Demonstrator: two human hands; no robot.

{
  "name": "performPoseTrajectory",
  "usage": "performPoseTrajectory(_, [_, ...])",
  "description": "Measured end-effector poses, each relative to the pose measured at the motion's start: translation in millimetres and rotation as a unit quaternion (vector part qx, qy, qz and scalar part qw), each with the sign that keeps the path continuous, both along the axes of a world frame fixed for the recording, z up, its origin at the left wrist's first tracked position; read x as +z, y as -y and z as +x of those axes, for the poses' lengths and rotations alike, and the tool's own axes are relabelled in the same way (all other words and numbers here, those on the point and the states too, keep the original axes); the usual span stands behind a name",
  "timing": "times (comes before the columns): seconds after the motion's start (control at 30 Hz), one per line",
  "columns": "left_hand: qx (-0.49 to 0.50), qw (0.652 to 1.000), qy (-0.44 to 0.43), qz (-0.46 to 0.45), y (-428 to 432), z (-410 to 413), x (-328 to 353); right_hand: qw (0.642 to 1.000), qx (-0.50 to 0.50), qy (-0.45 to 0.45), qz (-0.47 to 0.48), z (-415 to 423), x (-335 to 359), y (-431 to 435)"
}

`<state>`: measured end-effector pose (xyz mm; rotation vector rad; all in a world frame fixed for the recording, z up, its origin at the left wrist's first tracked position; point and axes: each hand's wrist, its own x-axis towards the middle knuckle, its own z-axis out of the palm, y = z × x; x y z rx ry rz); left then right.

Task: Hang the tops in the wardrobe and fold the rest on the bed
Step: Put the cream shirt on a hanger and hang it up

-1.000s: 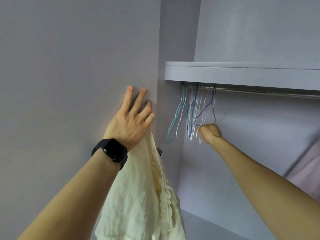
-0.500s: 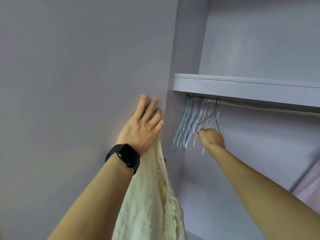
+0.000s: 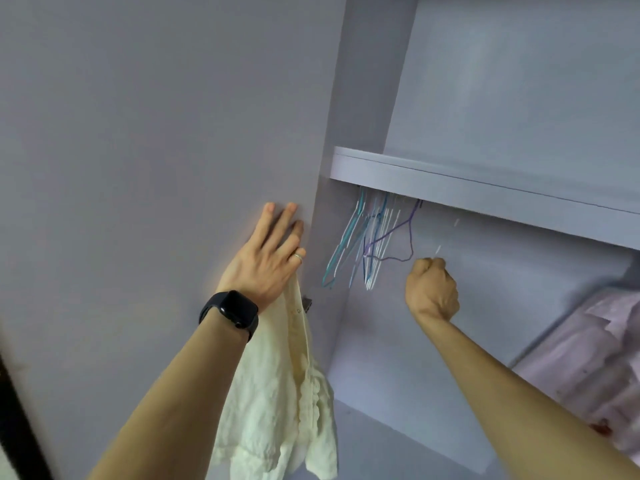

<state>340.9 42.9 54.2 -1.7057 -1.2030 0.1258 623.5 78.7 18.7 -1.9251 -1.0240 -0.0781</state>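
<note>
My left hand (image 3: 266, 265) presses flat against the lilac wardrobe door (image 3: 156, 150), fingers straight. A cream buttoned top (image 3: 277, 393) hangs from under this hand, pinched at its right edge. Several thin wire hangers (image 3: 360, 244) in teal, blue and white hang under the shelf (image 3: 485, 195), with a purple hanger (image 3: 410, 233) at their right. My right hand (image 3: 431, 289) is a fist just right of the bunch. Faint white streaks of a thin white hanger (image 3: 438, 249) rise from it, blurred.
Pale pink garments (image 3: 595, 358) hang or lie at the lower right inside the wardrobe. The shelf's front edge hides the rail. A small metal hinge (image 3: 307, 303) shows beside the cream top. A dark strip (image 3: 17, 427) runs along the bottom left.
My right hand has pulled away to the right from the bunch of hangers, still a fist. The view has tilted and shifted. My left hand stays on the door with the top.
</note>
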Motion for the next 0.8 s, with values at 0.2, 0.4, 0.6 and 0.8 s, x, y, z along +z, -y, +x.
performPoseTrajectory(0.2, [-0.010,0.982,0.140,-0.123,19.6,14.0,10.6,0.995,0.071,-0.047,-0.061,24.9,-5.7,133.3])
performPoseTrajectory(0.4, [-0.125,0.811,0.521,-0.235,75.1,53.3,20.7,0.963,0.160,-0.202,-0.082,48.2,10.3,266.8])
performPoseTrajectory(0.6, [-0.193,0.711,0.474,-0.481,140.5,103.0,-8.1,0.873,0.290,-0.387,-0.067,64.4,26.0,353.5])
performPoseTrajectory(0.8, [-0.220,0.708,0.446,-0.502,158.8,109.6,-42.7,0.821,0.313,-0.471,-0.077,75.1,18.0,387.0])
